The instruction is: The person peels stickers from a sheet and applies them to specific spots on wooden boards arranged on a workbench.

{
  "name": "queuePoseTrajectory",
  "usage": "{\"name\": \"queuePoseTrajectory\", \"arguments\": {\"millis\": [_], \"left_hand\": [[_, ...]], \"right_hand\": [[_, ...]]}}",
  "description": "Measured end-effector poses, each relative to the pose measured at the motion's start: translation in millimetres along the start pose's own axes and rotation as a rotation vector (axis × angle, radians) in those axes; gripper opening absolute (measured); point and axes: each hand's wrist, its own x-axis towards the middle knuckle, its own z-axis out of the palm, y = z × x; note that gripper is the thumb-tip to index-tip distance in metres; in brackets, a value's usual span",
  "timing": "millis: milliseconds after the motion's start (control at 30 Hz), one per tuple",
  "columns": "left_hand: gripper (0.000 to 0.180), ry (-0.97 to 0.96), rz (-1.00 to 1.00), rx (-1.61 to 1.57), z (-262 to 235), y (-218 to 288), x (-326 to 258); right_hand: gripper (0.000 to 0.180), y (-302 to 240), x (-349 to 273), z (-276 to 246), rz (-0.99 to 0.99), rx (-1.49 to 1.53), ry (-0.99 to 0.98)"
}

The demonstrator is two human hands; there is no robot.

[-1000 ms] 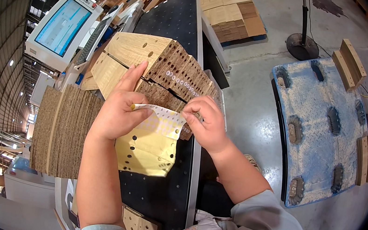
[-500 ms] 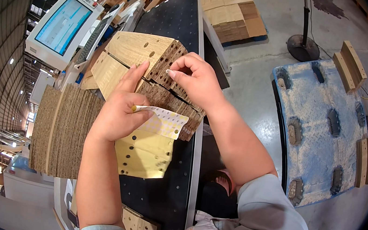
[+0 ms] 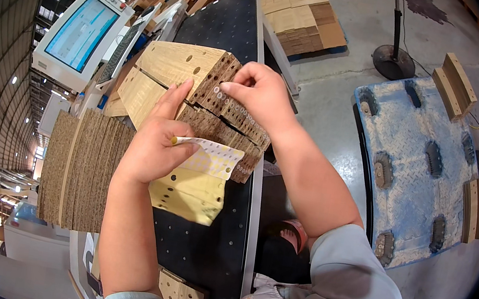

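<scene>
Two stacks of wood-grain boards (image 3: 169, 61) lie side by side, their drilled chipboard edges facing right. My left hand (image 3: 157, 144) rests its stretched fingers on the board tops, while its thumb pinches a sticker sheet (image 3: 214, 155) with a yellow backing that hangs down and curls. At the upper stack's edge is my right hand (image 3: 262, 97), thumb and forefinger closed together. By the thumb tip sits a small round white sticker (image 3: 217, 89), at the head of a row of similar ones along that edge. Whether the fingertips hold anything is hidden.
The boards lie on a black studded table (image 3: 224, 22). At left stand a stack of chipboard panels (image 3: 86, 171) and a monitor (image 3: 82, 32). Right of the table are a worn blue pallet (image 3: 410, 173), a fan stand (image 3: 394, 61) and stacked boards (image 3: 300, 20).
My right hand has shifted slightly up and back from the edge, baring the row of round stickers. The hanging yellow sheet has swung and curled up at its lower end.
</scene>
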Motion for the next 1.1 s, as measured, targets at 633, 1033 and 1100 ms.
{"name": "queuePoseTrajectory", "arguments": {"millis": [633, 1033, 1100], "left_hand": [[0.006, 0.018, 0.004, -0.07, 3, 0, 0], [0.006, 0.001, -0.01, -0.135, 2, -5, 0], [0.006, 0.001, -0.015, -0.151, 0, -4, -1]], "right_hand": [[0.02, 19, -105, 2, -0.36, -0.038, -0.045], [0.012, 28, -107, -4, 0.054, 0.756, -0.359], [0.011, 22, -107, -8, 0.12, 0.714, -0.373]]}}
